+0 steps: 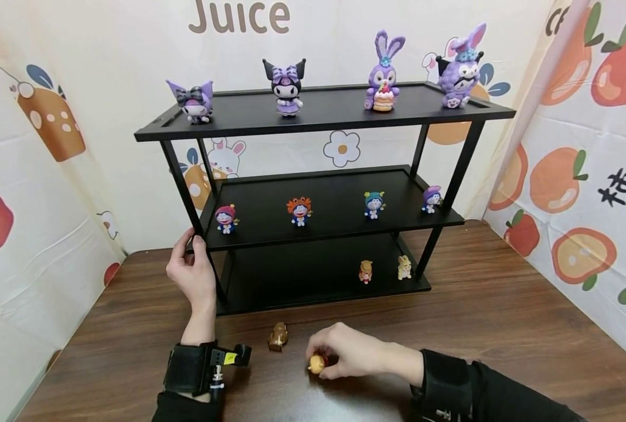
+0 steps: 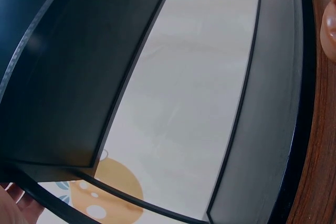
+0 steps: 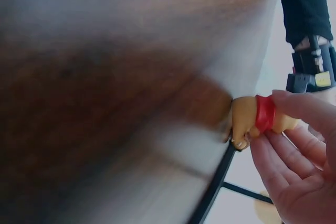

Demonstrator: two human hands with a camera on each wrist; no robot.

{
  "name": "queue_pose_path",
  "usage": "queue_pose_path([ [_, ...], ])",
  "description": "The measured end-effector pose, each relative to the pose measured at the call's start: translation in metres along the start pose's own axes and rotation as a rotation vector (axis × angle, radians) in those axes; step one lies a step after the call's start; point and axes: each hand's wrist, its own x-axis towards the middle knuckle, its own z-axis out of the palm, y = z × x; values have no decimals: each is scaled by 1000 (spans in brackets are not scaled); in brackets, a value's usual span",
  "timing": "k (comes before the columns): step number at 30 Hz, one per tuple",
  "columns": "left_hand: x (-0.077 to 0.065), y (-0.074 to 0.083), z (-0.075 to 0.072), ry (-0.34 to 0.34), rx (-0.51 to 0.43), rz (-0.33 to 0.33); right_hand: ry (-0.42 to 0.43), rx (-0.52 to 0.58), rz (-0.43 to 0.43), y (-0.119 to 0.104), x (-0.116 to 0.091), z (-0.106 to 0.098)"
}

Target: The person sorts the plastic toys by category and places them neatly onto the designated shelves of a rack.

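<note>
My right hand (image 1: 347,351) pinches a small yellow bear figurine (image 1: 316,364) with a red top, low over the table. In the right wrist view, the thumb and fingers hold the yellow bear figurine (image 3: 245,119) around its red middle. My left hand (image 1: 193,271) grips the left side of the black three-tier shelf (image 1: 323,126) at the middle tier's front corner. Only part of the left hand (image 2: 18,205) shows in the left wrist view, at the black post. A shiny golden-brown figurine (image 1: 278,337) lies on the table between the two hands.
Several purple figurines, one a rabbit (image 1: 383,79), stand on the top tier. Several blue-and-white figurines, one with an orange crab hat (image 1: 299,212), line the middle tier. An orange figurine (image 1: 365,272) and a yellow rabbit (image 1: 404,268) stand at the bottom right. Printed cloth surrounds the wooden table (image 1: 503,305).
</note>
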Motion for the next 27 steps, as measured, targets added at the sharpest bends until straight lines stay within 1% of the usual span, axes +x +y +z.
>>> queue_pose_path([
  [5,0,1,0,-6,-5,-1,8,209,77,8,-4,-2],
  [6,0,1,0,-6,-5,0,8,237,88,8,-5,-2],
  [9,0,1,0,-6,-1,1,6,256,97,9,-5,-3],
  [11,0,0,0,-5,-1,0,-1,224,86,9,-5,-4],
  [14,-1,0,0,-8,-6,1,-26,126,53,8,-4,-6],
  [19,-1,0,0,-10,-5,1,-109,-57,-67,4,-2,-18],
  [23,0,1,0,-7,1,4,-177,-149,-152,-1,1,-26],
  [27,0,1,-1,-6,-6,3,-214,-203,-169,-2,4,-27],
])
